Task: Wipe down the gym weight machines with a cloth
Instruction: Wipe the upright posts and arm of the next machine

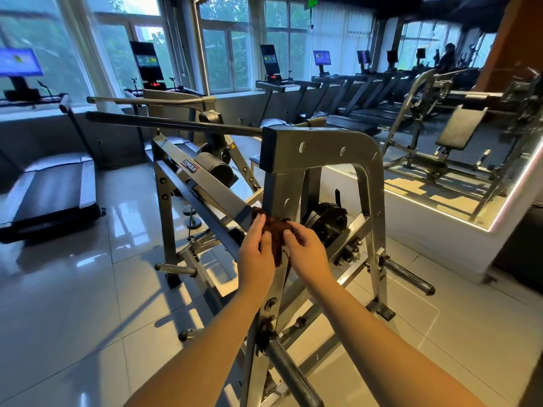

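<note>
Left hand (255,254) and right hand (306,250) both clutch the brown cloth (274,229), bunched against the machine (282,188) upright, and so loose a wad could slip off if either grip eases.

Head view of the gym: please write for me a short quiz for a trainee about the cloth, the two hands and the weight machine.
1. Which colour is the cloth? A white, B brown, C blue.
2. True or false: the left hand and the right hand both touch the cloth.
3. Fill in: the label on the weight machine reads ____.
Key: 1 B; 2 true; 3 TORQUE.
</note>
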Demonstrator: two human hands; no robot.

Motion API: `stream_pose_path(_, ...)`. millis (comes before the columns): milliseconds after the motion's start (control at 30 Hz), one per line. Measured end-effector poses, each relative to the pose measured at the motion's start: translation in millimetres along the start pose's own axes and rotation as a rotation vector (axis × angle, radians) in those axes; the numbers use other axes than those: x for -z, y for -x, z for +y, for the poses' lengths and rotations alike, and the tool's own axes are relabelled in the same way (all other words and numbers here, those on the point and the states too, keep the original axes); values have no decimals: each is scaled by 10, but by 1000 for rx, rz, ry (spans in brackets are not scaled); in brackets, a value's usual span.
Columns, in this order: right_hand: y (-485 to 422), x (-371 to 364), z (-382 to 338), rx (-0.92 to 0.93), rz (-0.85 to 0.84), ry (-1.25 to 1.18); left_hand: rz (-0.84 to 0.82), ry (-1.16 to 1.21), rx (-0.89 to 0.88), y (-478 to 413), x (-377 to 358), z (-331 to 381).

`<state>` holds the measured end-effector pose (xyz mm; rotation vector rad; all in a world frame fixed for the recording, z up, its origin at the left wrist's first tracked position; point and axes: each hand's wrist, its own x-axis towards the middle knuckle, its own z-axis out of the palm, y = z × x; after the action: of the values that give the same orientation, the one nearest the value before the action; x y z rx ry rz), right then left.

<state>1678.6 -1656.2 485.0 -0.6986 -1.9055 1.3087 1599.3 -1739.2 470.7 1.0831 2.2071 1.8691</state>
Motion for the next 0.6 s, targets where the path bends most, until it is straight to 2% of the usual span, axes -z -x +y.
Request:
stream_pose_path(100, 82, 55, 62, -9, -23, -22, 32, -73, 15, 135, 50, -57)
stream_pose_path(233, 121, 102, -6, 82, -143, -198, 22, -99, -99, 145, 77, 169)
stream_pose_path(300, 74, 149, -108, 124, -146, -261, 13, -67, -143, 54, 31, 325)
stream_pose_path(467, -142, 364, -354, 176, -17, -323, -64, -125, -258, -189, -119, 587)
stream_pose_path(600, -446, 541, -508, 235, 261, -314, 15, -355, -383, -427, -162, 680)
